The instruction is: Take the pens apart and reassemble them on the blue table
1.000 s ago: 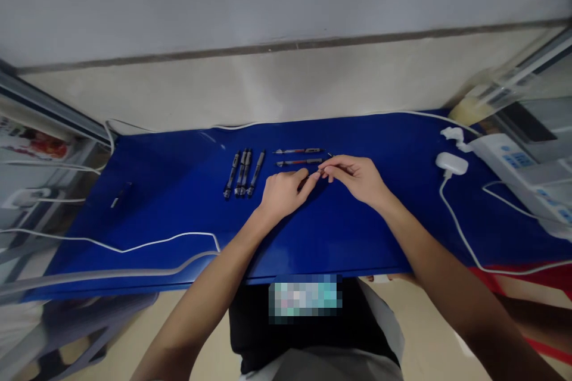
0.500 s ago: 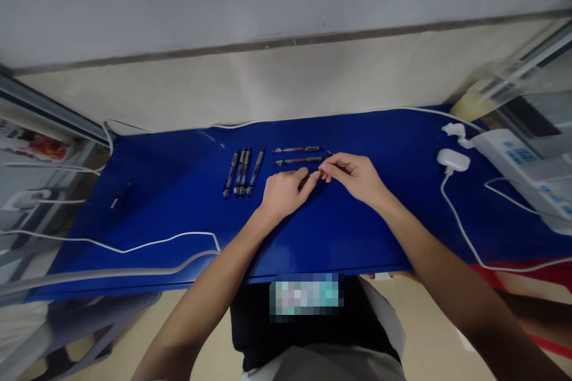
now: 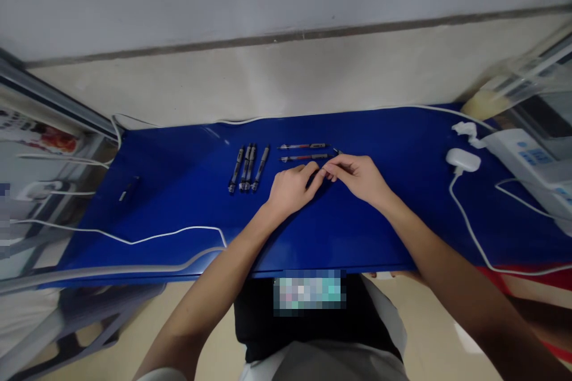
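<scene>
My left hand (image 3: pixel 292 187) and my right hand (image 3: pixel 355 175) meet over the middle of the blue table (image 3: pixel 322 232), fingertips pinched together. Whatever lies between them is too small and too covered to make out. A small dark piece (image 3: pixel 336 152) shows just behind my right fingers. Beyond my hands, a pen with a red part inside (image 3: pixel 304 146) lies sideways, and a second such pen (image 3: pixel 301 158) lies parallel, nearer to me. Left of my left hand, several clear-barrelled pens (image 3: pixel 261 168) with dark grips lie side by side, pointing away from me.
A dark marker-like object (image 3: pixel 128 189) lies at the left. White cables (image 3: pixel 174 231) cross the front left. To the right are a white charger (image 3: pixel 463 159) with its cord, crumpled white tissue (image 3: pixel 467 131) and a white power strip (image 3: pixel 521 158). A wall (image 3: pixel 286 83) borders the far edge.
The whole view has shifted slightly, so everything sits a little further right. My hands stay pinched together in nearly the same place, with a small movement of the fingers.
</scene>
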Demonstrator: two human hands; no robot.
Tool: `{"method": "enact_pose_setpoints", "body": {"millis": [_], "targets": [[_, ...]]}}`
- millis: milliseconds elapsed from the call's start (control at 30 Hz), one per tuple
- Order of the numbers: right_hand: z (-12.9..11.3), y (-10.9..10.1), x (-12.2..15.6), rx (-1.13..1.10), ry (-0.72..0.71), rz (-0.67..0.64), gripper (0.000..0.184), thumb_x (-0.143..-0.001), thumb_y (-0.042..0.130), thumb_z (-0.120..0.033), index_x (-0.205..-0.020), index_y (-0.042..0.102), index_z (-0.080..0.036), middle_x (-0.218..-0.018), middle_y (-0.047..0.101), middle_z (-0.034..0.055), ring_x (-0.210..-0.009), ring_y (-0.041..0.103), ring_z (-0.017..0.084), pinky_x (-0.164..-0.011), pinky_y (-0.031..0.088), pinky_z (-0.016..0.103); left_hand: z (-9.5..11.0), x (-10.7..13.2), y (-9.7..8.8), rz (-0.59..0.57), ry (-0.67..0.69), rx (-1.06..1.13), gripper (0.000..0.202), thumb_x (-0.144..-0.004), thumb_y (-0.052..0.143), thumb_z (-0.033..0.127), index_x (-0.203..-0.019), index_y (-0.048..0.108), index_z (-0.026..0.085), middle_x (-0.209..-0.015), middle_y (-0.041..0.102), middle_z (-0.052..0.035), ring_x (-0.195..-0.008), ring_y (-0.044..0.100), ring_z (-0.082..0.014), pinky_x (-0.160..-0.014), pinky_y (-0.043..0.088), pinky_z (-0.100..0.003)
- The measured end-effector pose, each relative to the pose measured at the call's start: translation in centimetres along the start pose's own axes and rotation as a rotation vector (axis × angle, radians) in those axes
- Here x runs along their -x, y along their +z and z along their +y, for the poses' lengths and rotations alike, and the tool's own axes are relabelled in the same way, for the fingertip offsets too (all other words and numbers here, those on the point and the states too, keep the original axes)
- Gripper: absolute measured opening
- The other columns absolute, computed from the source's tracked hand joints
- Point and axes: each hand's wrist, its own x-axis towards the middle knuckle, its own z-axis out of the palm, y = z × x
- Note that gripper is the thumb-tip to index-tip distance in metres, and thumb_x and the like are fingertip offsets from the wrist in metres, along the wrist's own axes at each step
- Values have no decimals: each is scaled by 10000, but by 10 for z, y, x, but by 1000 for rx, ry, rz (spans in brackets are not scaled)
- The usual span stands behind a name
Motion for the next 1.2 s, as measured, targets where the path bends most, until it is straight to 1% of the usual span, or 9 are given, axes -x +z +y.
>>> {"method": "enact_pose_setpoints", "body": {"millis": [200,367,467,533,633,733,967,1133,1200], "targets": [[-6,-1,2,101,-18,-7,349,-933,606,-463,-722,695,-199,-667,695,21,-635,661,175,-617,485,301,2,0,2,-27,125,-99,420,-1047,291,479,-1059,592,186,-925,688,-84,-911,642,-209,-695,474,-280],[-10,-3,3,195,-54,-19,416,-945,584,-483,-649,663,-201,-627,682,18,-574,626,165,-573,448,297,0,-1,0,-24,124,-95,388,-1059,276,439,-1119,603,238,-902,683,-50,-878,628,-187,-673,460,-264],[-8,-3,3,239,-86,2,463,-986,500,-491,-655,659,-210,-669,695,35,-625,644,187,-640,481,331,-1,-1,-3,-10,121,-84,403,-1056,283,446,-1082,643,265,-877,673,-37,-852,627,-175,-680,452,-260],[-4,-4,1,345,-159,88,444,-1008,452,-469,-722,682,-219,-753,702,61,-735,653,222,-747,499,378,-2,0,-4,10,110,-71,402,-1052,296,446,-1089,657,274,-885,674,-39,-849,630,-171,-693,452,-260],[5,-8,-2,597,-253,224,327,-1001,471,-423,-976,728,-221,-996,669,118,-969,600,283,-910,472,447,-3,-1,-3,40,68,-56,399,-1042,321,463,-1102,670,279,-863,679,-36,-824,636,-171,-688,445,-263],[11,-11,-3,727,-266,250,310,-982,513,-401,-1124,720,-219,-1185,589,151,-1098,533,313,-979,442,485,-5,-2,-3,73,25,-55,399,-1036,337,470,-1079,681,274,-830,681,-31,-804,642,-174,-661,430,-263],[-1,0,-1,503,-365,142,260,-1025,458,-310,-1035,701,-218,-976,700,80,-910,612,232,-892,485,414,-8,-3,-1,110,46,-23,371,-1034,362,445,-1049,680,253,-779,665,-21,-754,630,-162,-649,422,-255],[5,0,-3,607,-330,275,242,-1004,500,-320,-1077,683,-180,-971,689,108,-921,582,255,-866,477,406,-9,-3,1,142,64,10,360,-1033,381,435,-1040,686,245,-761,656,-21,-733,619,-156,-667,434,-255],[7,-3,-4,568,-288,269,243,-1010,486,-329,-1030,685,-192,-914,694,89,-854,594,238,-799,477,376,-9,-3,1,149,54,24,357,-1032,386,432,-1050,685,239,-769,659,-25,-734,619,-155,-673,439,-254]]}}
